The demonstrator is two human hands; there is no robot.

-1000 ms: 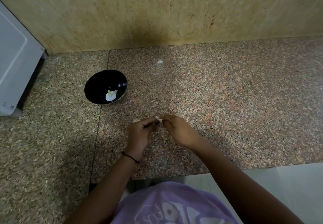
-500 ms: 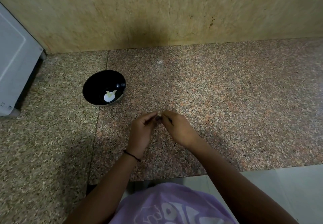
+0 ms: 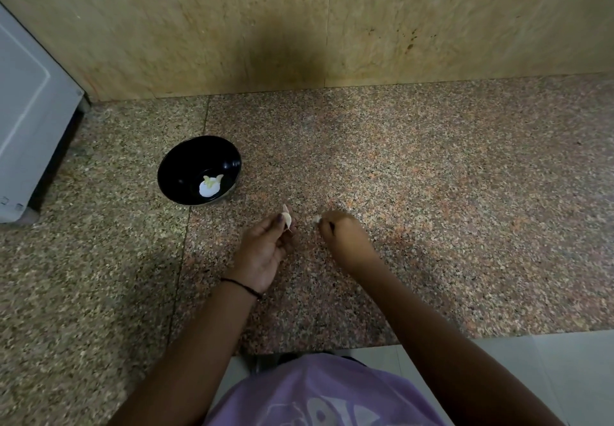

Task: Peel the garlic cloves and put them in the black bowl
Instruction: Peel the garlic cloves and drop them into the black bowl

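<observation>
1. Two hands have pulled apart. Half a second ago they met fingertip to fingertip over one clove. Now the left hand (image 3: pixel 265 249) and right hand (image 3: pixel 344 238) are near each other but not touching, above the counter (image 3: pixel 432 226).
2. Left hand: thumb and fingertips pinch the clove (image 3: pixel 287 219), a pale pointed piece sticking up past the fingers. The other fingers are loosely curled, palm up.
3. Right hand: fingers curled in, tips pinching a small pale scrap (image 3: pixel 316 219). It is probably torn-off skin, but too small to be sure.
4. The bowl (image 3: pixel 176 173) sits up-left of the hands, apart from them, in the same place as before. Peeled garlic (image 3: pixel 209 187) lies in its bottom.
5. Meaning: a strip of skin seems to have just come off. Cannot tell if the clove is fully bare; some skin may remain.
6. Likely next: drop the scrap, check the clove, then finish peeling it or carry it to the bowl. The left hand is the nearer one.
</observation>
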